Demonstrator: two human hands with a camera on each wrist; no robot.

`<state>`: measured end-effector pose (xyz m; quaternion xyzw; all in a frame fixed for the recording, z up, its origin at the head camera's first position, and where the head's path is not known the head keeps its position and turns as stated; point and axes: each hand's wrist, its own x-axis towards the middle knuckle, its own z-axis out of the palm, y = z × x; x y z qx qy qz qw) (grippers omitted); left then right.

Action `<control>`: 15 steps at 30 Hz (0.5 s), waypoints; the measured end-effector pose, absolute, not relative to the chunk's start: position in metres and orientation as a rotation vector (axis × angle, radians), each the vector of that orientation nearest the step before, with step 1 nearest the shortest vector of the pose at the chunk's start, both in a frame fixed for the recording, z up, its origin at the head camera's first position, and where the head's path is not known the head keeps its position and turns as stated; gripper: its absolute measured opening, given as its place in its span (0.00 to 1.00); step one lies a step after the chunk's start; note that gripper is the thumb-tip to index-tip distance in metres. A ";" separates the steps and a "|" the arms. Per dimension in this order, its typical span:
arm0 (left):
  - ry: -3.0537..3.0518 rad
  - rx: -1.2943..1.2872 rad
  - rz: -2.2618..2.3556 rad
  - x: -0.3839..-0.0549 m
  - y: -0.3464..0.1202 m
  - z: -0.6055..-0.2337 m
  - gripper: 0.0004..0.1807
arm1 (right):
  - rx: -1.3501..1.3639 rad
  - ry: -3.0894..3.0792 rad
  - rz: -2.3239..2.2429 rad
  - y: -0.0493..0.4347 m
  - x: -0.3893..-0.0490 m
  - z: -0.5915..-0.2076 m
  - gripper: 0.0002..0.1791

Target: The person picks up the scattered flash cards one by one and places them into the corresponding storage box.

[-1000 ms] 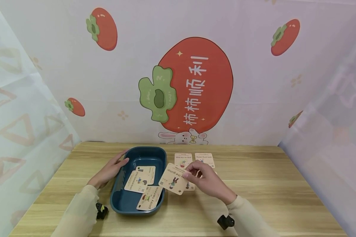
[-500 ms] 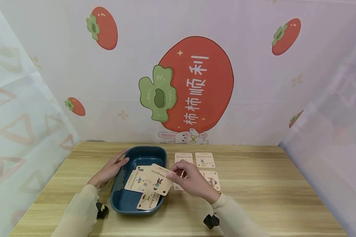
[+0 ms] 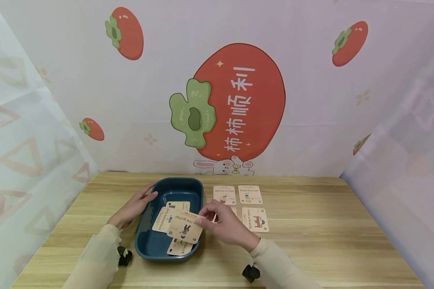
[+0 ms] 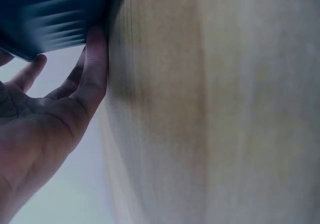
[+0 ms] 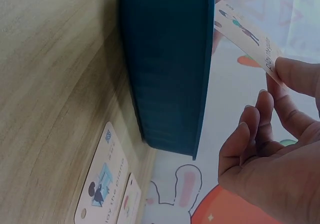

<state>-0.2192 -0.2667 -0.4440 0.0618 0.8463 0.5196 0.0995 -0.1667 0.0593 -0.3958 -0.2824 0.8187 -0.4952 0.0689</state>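
Note:
My right hand (image 3: 224,224) pinches a cream picture card reading "play the guitar" (image 3: 185,232) between thumb and forefinger. In the right wrist view that card (image 5: 245,36) slants past the rim of a dark blue plastic bin. From above it overlaps the cards in the bin (image 3: 144,245). A "play basketball" card (image 3: 160,221), another card (image 3: 181,205) behind it and a partly covered card (image 3: 179,248) lie inside. My left hand (image 3: 135,206) holds the bin's left side, fingers along the outer wall and thumb at the rim, as the left wrist view (image 4: 55,104) also shows.
Right of the bin lie cards reading "play on the slide" (image 3: 222,190), "play ping-pong" (image 3: 250,195) and "take a break" (image 3: 255,219). A piano card (image 5: 102,184) is mostly hidden from above by my right hand. A printed cloth (image 3: 304,152) stands behind the wooden table (image 3: 311,241).
My right hand has moved left, carrying the guitar card from beside the bin to over it, then slightly lower. The left hand and the bin have stayed put.

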 end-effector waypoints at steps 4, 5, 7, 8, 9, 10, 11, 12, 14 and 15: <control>2.503 0.183 1.533 -0.220 -0.267 -0.444 0.36 | -0.860 2.459 -1.457 0.058 -0.166 -0.397 0.04; 2.504 0.183 1.531 -0.220 -0.267 -0.444 0.36 | -0.870 2.459 -1.447 0.058 -0.166 -0.397 0.04; 2.506 0.181 1.527 -0.220 -0.267 -0.443 0.36 | -0.897 2.463 -1.423 0.057 -0.166 -0.398 0.05; 2.508 0.181 1.524 -0.220 -0.267 -0.443 0.36 | -0.908 2.464 -1.410 0.057 -0.165 -0.398 0.05; 2.508 0.180 1.522 -0.220 -0.267 -0.443 0.36 | -0.920 2.464 -1.397 0.056 -0.165 -0.399 0.05; 2.508 0.179 1.522 -0.219 -0.266 -0.443 0.36 | -0.928 2.460 -1.385 0.056 -0.165 -0.400 0.05; 2.508 0.178 1.522 -0.219 -0.266 -0.443 0.36 | -0.939 2.455 -1.377 0.056 -0.165 -0.400 0.05; 2.507 0.177 1.523 -0.219 -0.266 -0.443 0.36 | -0.947 2.452 -1.366 0.055 -0.164 -0.401 0.05; 2.506 0.177 1.526 -0.219 -0.266 -0.443 0.36 | -0.955 2.438 -1.355 0.054 -0.164 -0.403 0.04; 2.503 0.178 1.529 -0.219 -0.266 -0.443 0.36 | -0.960 2.433 -1.349 0.054 -0.163 -0.403 0.04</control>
